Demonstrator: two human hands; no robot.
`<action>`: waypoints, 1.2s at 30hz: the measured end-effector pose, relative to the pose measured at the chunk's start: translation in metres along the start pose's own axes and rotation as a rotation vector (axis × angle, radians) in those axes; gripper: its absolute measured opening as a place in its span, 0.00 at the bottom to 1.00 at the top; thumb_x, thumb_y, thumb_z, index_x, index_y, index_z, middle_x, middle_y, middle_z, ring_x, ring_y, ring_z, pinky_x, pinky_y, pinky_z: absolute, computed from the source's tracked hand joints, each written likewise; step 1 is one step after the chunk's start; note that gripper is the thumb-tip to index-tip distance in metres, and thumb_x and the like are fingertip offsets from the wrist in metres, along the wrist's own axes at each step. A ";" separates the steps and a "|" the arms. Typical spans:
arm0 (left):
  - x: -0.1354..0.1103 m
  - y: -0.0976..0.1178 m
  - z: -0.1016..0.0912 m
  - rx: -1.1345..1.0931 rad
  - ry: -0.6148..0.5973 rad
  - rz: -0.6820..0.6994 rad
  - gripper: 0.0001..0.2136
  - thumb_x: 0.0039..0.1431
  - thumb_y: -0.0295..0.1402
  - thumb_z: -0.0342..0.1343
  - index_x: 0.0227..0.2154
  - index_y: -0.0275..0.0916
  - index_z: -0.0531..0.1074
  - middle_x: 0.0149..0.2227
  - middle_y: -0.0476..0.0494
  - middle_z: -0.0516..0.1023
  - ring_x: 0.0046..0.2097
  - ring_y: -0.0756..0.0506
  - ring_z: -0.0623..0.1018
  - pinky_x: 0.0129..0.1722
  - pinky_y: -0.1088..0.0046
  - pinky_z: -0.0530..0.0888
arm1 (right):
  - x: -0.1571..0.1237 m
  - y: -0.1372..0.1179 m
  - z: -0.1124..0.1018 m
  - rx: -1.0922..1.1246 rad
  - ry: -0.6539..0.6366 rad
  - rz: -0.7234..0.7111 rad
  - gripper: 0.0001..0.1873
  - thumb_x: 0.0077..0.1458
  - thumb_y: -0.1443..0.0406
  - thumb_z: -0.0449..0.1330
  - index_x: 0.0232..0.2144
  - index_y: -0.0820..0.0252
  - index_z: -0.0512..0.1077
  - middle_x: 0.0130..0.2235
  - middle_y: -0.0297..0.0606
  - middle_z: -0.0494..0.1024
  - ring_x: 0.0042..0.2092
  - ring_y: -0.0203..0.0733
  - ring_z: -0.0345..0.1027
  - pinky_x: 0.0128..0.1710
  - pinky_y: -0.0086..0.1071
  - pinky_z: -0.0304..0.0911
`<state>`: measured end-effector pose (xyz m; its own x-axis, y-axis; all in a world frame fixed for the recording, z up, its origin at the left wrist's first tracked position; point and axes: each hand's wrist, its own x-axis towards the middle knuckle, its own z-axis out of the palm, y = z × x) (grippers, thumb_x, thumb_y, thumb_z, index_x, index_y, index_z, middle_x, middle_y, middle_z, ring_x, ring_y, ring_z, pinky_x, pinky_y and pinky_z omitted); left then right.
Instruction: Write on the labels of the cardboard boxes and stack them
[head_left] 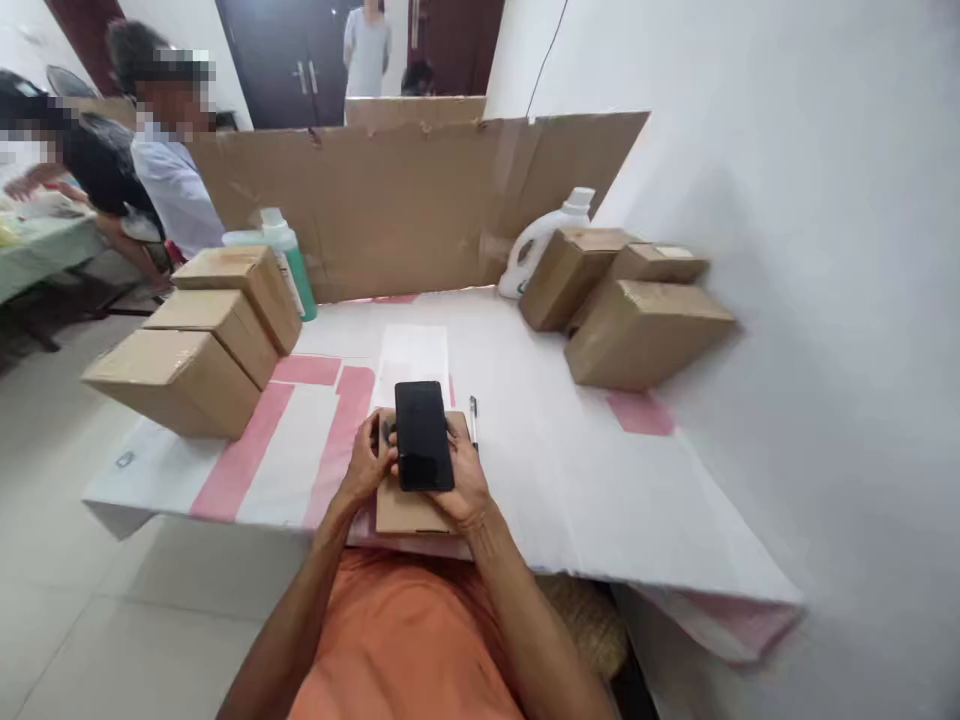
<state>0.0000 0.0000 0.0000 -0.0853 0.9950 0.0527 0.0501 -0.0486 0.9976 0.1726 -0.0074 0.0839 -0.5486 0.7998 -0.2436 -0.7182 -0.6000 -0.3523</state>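
Note:
A black smartphone (423, 436) with a dark screen lies in my right hand (466, 474), whose fingers wrap round it from below and from the right. My left hand (367, 458) is at the phone's left edge with its fingers curled. A small dark patch shows by those fingers, but what they hold is partly hidden. Under both hands a flat brown cardboard box (411, 512) rests at the table's front edge. Just behind it is a white sheet of paper (412, 356). A pen (473, 420) lies to the right of the box.
Brown cartons (180, 370) line the table's left side, with a green-liquid bottle (291, 268) behind. More cartons (645, 335) and a white jug (536, 245) stand at right. A cardboard partition (405, 210) closes the back. Other people are beyond it and at left.

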 end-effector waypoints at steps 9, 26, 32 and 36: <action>0.000 0.001 0.001 0.030 0.025 0.002 0.36 0.53 0.44 0.67 0.63 0.40 0.65 0.65 0.33 0.69 0.65 0.34 0.71 0.65 0.53 0.67 | -0.001 0.001 -0.003 -0.071 -0.002 -0.052 0.28 0.71 0.55 0.44 0.47 0.68 0.78 0.40 0.52 0.86 0.41 0.53 0.82 0.42 0.51 0.79; 0.000 0.000 -0.002 0.046 -0.018 0.059 0.41 0.50 0.51 0.68 0.64 0.39 0.64 0.66 0.31 0.68 0.67 0.32 0.68 0.67 0.49 0.63 | -0.002 0.001 0.001 -0.112 -0.013 -0.043 0.30 0.73 0.54 0.41 0.48 0.66 0.77 0.40 0.49 0.86 0.39 0.50 0.82 0.42 0.51 0.79; -0.001 0.001 -0.003 0.076 -0.006 0.049 0.40 0.50 0.49 0.68 0.64 0.39 0.64 0.66 0.31 0.67 0.69 0.31 0.66 0.68 0.49 0.62 | -0.002 0.001 0.003 -0.090 0.045 -0.046 0.27 0.72 0.55 0.43 0.46 0.66 0.77 0.37 0.49 0.86 0.41 0.51 0.82 0.43 0.51 0.79; -0.001 0.003 -0.001 0.076 0.004 0.045 0.36 0.56 0.49 0.65 0.64 0.40 0.64 0.65 0.32 0.68 0.67 0.32 0.69 0.66 0.50 0.66 | -0.001 0.001 0.001 -0.087 0.044 -0.040 0.24 0.70 0.55 0.46 0.44 0.65 0.76 0.38 0.49 0.86 0.42 0.53 0.82 0.42 0.53 0.79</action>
<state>-0.0007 -0.0016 0.0026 -0.0854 0.9915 0.0978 0.1294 -0.0862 0.9878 0.1723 -0.0090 0.0847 -0.4999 0.8240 -0.2666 -0.6979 -0.5656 -0.4394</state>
